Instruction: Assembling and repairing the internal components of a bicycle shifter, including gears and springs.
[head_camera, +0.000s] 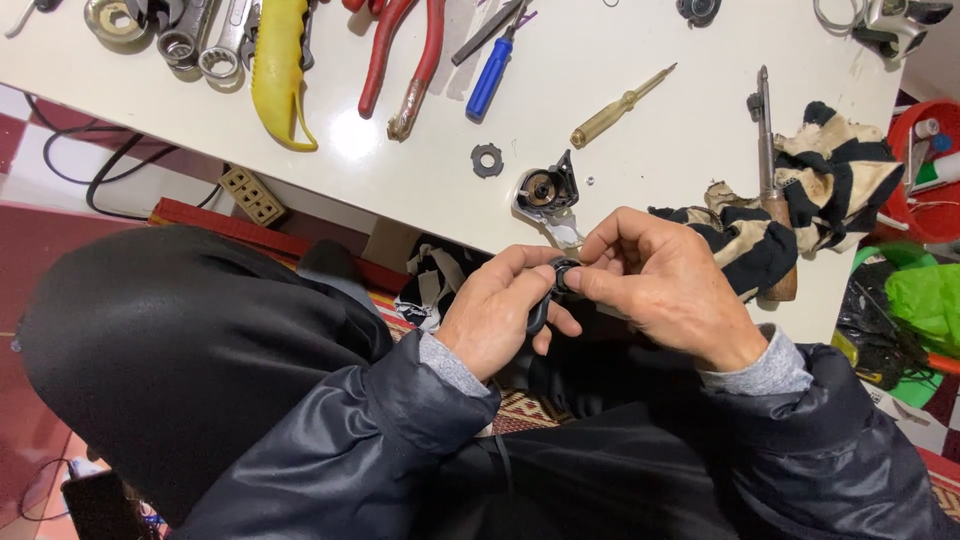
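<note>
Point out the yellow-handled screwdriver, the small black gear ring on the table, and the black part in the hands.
yellow-handled screwdriver (610, 115), head view, on its translucent handle.
black gear ring (487, 160), head view, on its toothed rim.
small black part (545, 295), head view, on its dark body between both hands' fingers.

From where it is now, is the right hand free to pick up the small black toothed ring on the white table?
Probably not right away: the right hand is pinching a small black part with the left hand. The black toothed ring lies uncovered.
</note>
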